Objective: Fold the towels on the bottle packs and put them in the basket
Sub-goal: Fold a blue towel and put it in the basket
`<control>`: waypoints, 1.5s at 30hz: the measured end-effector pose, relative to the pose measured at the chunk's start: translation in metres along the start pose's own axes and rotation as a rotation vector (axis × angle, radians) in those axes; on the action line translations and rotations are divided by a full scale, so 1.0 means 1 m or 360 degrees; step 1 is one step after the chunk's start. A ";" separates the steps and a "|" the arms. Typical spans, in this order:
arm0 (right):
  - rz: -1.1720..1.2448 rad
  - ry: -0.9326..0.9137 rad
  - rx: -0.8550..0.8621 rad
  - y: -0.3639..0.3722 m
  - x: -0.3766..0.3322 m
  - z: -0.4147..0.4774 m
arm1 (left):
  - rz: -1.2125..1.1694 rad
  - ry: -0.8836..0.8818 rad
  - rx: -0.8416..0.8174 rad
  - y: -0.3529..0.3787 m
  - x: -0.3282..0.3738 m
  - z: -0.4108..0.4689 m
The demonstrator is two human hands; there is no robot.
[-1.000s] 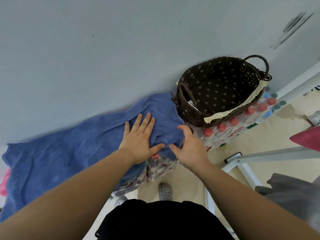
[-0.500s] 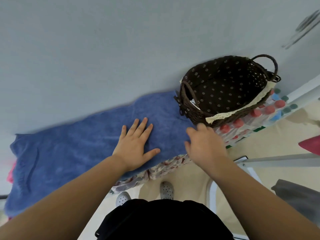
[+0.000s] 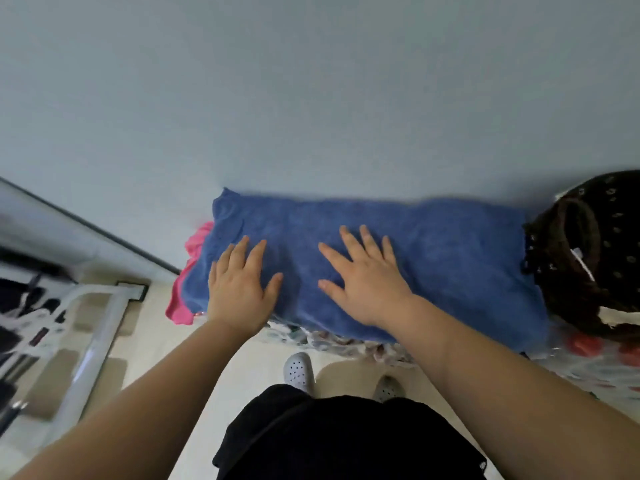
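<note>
Two flat hands, left hand [image 3: 237, 289] and right hand [image 3: 367, 282], fingers straight, press the blue towel [image 3: 450, 258] spread over the bottle packs [image 3: 588, 362]; the basket [image 3: 595, 258] touches its right edge.

Both arms are extended forward, with the left hand [image 3: 239, 289] and right hand [image 3: 367, 278] laid flat, fingers spread.
</note>
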State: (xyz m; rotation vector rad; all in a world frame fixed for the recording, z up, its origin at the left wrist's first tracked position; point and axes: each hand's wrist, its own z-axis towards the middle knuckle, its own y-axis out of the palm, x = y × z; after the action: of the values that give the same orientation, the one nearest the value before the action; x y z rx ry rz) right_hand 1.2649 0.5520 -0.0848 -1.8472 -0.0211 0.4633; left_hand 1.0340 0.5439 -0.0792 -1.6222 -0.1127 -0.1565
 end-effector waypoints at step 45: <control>0.0551 0.0131 0.0199 0.018 -0.299 0.220 | -0.1567 -0.0365 -0.0547 -0.031 -0.264 0.006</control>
State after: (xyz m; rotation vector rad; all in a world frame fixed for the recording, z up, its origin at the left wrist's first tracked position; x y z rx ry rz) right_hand 0.9142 0.6741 -0.0659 -1.7488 0.3809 0.6129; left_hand 0.7691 0.5572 -0.0936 -1.7931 -1.1124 -0.7735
